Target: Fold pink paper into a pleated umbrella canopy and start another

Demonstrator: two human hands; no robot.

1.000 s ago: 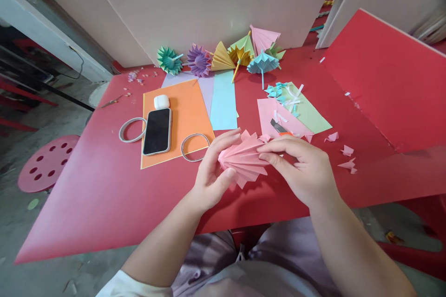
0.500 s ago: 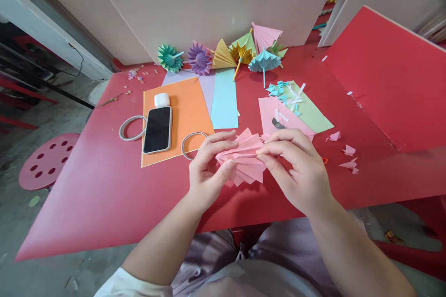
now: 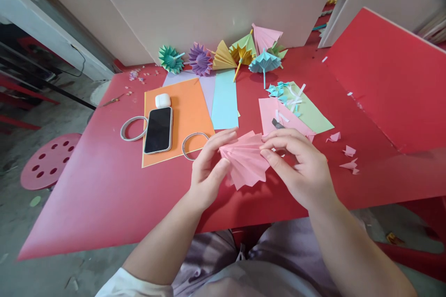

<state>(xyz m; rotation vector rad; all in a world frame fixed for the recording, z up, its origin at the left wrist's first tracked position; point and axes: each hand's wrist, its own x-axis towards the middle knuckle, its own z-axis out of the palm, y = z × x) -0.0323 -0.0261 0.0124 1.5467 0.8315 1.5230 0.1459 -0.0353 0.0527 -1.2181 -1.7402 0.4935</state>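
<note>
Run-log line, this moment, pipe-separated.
left hand: holds pleated pink paper by gathered end | right hand: pinches its flared edge | black-screened phone: on orange paper sheet

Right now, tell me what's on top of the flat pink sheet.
White strips and a grey tip lie on the flat pink sheet; blue scraps sit at its far edge. The right hand covers part of its near edge, so whatever joins that tip can't be seen.

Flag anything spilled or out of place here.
Tiny pale bits lie scattered near the far-left corner of the table, like a spill. White strips and blue scraps lie jumbled on and around the green sheet. The held pink paper shows no obvious tear.
</note>
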